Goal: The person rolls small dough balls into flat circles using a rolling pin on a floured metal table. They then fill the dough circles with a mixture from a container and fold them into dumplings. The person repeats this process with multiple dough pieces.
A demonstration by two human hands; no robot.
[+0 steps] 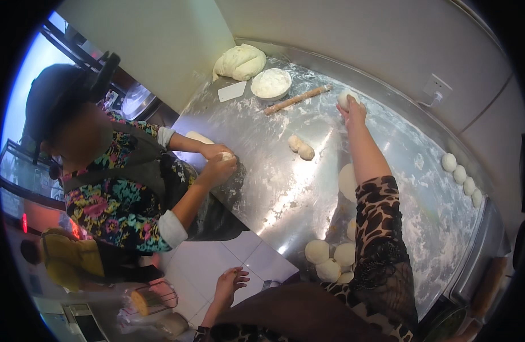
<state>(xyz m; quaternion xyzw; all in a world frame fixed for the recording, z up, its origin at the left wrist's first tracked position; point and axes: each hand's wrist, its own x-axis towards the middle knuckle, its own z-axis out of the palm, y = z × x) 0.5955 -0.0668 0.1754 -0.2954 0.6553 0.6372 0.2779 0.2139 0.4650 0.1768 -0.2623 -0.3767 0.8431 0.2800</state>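
Observation:
My right hand [353, 112] is stretched out to the back of the floured steel table [262, 171], its fingers on a ball of dough [347, 99]. My left hand [232, 282] hangs over the tiled floor by the table's front edge, fingers apart, with nothing in it. A flattened round of dough [347, 183] lies partly behind my right forearm. Several dough balls [317, 252] cluster at the near edge, some hidden by my sleeve. Two small dough pieces [306, 151] touch each other mid-table. A wooden rolling pin [297, 99] rests left of my right hand.
A bowl of flour [271, 84], a white scraper [231, 91] and a large dough mass [241, 62] stand at the back left. Several dough balls [459, 174] line the right rim. A co-worker [130, 179] at the left works dough in both hands. A wall socket [437, 87] holds a plug.

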